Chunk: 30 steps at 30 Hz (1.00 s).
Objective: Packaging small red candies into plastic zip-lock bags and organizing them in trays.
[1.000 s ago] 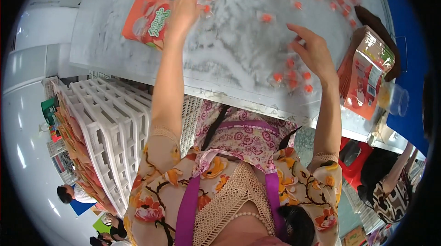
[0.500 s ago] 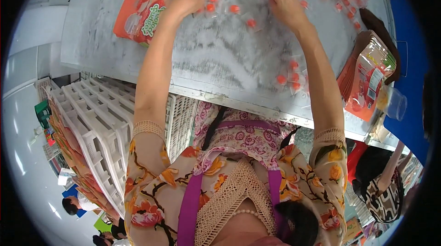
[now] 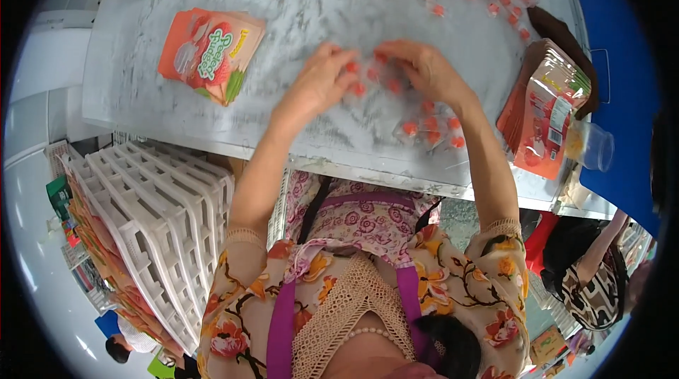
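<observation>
The left grip (image 3: 322, 83) and right grip (image 3: 422, 73) face each other, fingers half curled about small red wrapped pieces (image 3: 358, 89); blur makes it impossible to tell whether either is closed on one. A red cluster (image 3: 410, 128) sits just nearer the worktop's (image 3: 339, 140) front edge than the right grip. Bare grey surface runs from the left grip leftward to a pouch stack (image 3: 205, 53); another stack (image 3: 541, 121) lies beyond the right grip's right side.
</observation>
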{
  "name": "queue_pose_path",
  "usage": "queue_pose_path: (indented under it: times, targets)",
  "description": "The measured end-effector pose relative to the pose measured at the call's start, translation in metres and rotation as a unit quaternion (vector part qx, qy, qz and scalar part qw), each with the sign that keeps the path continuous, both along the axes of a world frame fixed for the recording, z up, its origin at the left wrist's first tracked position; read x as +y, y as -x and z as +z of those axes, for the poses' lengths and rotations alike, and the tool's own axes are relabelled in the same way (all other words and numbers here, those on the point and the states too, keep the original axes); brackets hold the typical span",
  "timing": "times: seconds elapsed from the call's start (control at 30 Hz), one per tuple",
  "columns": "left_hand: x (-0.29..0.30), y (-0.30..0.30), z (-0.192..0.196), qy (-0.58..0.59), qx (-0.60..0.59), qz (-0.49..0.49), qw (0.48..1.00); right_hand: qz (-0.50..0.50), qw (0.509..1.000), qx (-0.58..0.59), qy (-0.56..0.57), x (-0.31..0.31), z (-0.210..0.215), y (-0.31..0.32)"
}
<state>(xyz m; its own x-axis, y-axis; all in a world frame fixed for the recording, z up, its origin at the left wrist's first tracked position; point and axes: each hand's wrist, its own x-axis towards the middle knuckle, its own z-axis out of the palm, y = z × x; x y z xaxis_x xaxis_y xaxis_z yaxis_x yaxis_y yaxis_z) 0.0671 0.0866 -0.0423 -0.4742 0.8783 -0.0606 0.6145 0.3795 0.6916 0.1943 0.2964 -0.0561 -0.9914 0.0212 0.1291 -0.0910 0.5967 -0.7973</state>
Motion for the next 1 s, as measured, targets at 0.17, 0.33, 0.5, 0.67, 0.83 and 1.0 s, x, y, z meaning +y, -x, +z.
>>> queue_pose_path:
  times: [0.17, 0.33, 0.5, 0.67, 0.83, 1.0]
  targets:
    - [0.0, -0.028, 0.013, 0.055, -0.048, -0.061, 0.995, -0.001, 1.0, -0.008, -0.029, 0.001, 0.008, -0.04]
    - [0.078, 0.028, 0.039, -0.003, 0.151, -0.055, 0.987, -0.223, 0.974, -0.009, -0.03, 0.054, 0.028, -0.014]
    - [0.171, 0.065, -0.001, -0.071, 0.221, -0.099, 0.968, -0.255, 0.951, 0.044, -0.17, 0.097, -0.023, 0.042]
    - [0.133, 0.08, -0.022, -0.115, 0.174, -0.083, 0.974, -0.196, 0.973, 0.098, -0.066, 0.068, -0.033, 0.032]
    - [0.09, 0.09, -0.005, -0.027, -0.04, -0.013, 0.999, -0.19, 0.977, 0.003, 0.098, 0.069, -0.022, 0.016]
    - [0.09, 0.112, -0.002, -0.077, -0.098, 0.073, 0.989, -0.191, 0.973, -0.005, 0.128, 0.07, -0.022, 0.021]
